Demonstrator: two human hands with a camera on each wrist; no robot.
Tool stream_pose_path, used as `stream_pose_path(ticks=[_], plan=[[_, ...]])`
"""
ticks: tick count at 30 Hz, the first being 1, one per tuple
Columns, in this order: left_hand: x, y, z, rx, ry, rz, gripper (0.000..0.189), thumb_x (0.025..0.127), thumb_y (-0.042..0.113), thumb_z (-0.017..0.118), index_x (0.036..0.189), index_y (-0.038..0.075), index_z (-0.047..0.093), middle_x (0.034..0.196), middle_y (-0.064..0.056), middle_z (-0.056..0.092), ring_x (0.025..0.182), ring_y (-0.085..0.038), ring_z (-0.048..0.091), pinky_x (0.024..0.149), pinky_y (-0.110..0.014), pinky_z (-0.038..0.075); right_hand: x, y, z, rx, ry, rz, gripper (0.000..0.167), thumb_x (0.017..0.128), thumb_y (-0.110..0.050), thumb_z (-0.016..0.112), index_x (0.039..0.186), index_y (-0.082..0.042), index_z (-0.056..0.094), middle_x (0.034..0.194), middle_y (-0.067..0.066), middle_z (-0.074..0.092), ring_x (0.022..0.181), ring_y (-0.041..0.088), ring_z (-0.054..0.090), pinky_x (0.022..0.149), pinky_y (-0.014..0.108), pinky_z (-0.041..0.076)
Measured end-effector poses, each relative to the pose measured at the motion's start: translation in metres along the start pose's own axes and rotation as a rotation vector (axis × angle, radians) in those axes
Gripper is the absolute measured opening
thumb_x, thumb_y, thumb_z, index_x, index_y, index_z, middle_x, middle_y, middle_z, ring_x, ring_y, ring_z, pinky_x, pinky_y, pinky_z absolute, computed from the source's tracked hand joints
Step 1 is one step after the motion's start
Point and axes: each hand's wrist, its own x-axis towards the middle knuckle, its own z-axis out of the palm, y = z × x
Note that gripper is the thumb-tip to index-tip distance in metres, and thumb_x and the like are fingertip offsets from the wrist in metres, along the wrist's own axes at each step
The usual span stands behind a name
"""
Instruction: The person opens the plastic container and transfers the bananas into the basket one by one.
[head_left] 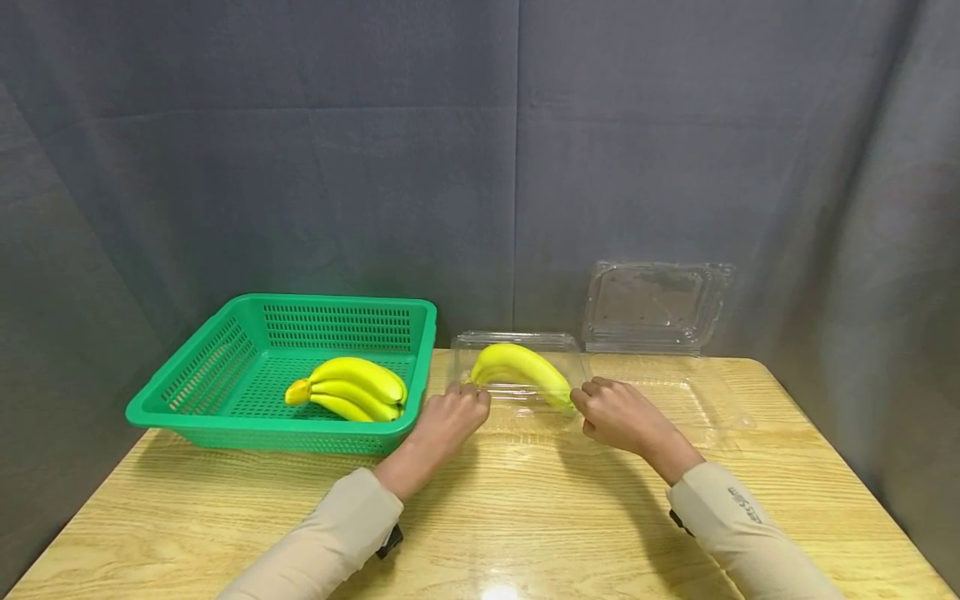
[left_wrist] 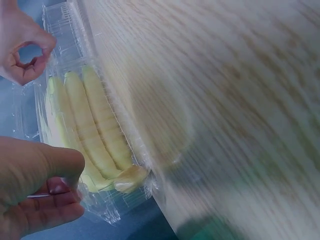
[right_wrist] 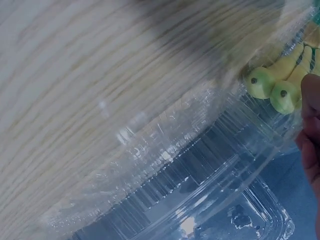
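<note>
A bunch of yellow bananas (head_left: 517, 362) lies inside a clear plastic clamshell container (head_left: 551, 342), its transparent lid over the fruit. My left hand (head_left: 455, 410) pinches the container's near left corner between thumb and curled fingers. At the near right corner, my right hand (head_left: 617, 414) pinches the plastic edge. Through the clear wall, the left wrist view shows several bananas (left_wrist: 90, 125) side by side with their stem end near my left hand (left_wrist: 40, 185). The banana tips (right_wrist: 260, 82) sit beside my right hand (right_wrist: 311, 130) in the right wrist view.
A green basket (head_left: 281, 427) at the left holds another bunch of bananas (head_left: 356, 387). Right of my hands is a second clear container (head_left: 656, 308) with its lid raised. Grey curtains (head_left: 375, 167) hang behind the wooden table (head_left: 480, 517).
</note>
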Motion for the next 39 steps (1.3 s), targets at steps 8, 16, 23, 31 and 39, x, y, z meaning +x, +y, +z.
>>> stream_pose_path(ticks=[8,16,23,31,39], plan=[[0.002,0.002,0.004,0.035,0.028,-0.021,0.016,0.076,-0.005,0.070,0.072,0.008,0.061,0.065,-0.008,0.058,0.057,-0.019,0.056,0.039,-0.027,0.047,0.000,-0.002,0.004,0.001,0.055,-0.004,0.024,0.055,0.005,0.059,0.068,-0.008,0.044,0.061,0.001,0.043,0.054,0.018,0.045,0.049,0.029,0.041],[0.003,0.004,0.008,0.089,0.091,-0.035,0.024,0.079,-0.003,0.069,0.065,0.010,0.056,0.059,-0.006,0.054,0.052,-0.017,0.053,0.038,-0.023,0.042,0.000,-0.002,0.006,-0.002,0.080,0.008,0.026,0.054,0.004,0.061,0.067,-0.009,0.043,0.060,0.000,0.041,0.054,0.017,0.044,0.048,0.029,0.038],[0.003,0.005,0.010,0.106,0.094,-0.047,0.021,0.080,-0.002,0.067,0.066,0.010,0.056,0.060,-0.006,0.056,0.052,-0.017,0.053,0.039,-0.023,0.042,-0.001,-0.003,0.007,0.022,0.078,0.028,0.027,0.054,0.005,0.061,0.067,-0.010,0.042,0.060,-0.001,0.039,0.053,0.016,0.042,0.047,0.027,0.035],[0.001,0.004,0.011,0.100,0.118,-0.039,0.020,0.079,-0.003,0.069,0.067,0.009,0.057,0.060,-0.005,0.056,0.053,-0.017,0.053,0.039,-0.022,0.042,0.000,-0.003,0.006,0.091,0.078,0.068,0.031,0.053,0.008,0.058,0.065,-0.014,0.038,0.061,-0.006,0.034,0.054,0.011,0.034,0.046,0.024,0.031],[-0.004,0.000,0.008,0.041,0.118,0.041,0.016,0.078,-0.003,0.070,0.074,0.007,0.059,0.069,-0.005,0.060,0.062,-0.019,0.056,0.039,-0.021,0.044,-0.005,-0.002,0.002,0.119,0.067,0.104,0.033,0.056,0.007,0.056,0.065,-0.016,0.034,0.062,-0.008,0.030,0.055,0.008,0.029,0.045,0.021,0.026]])
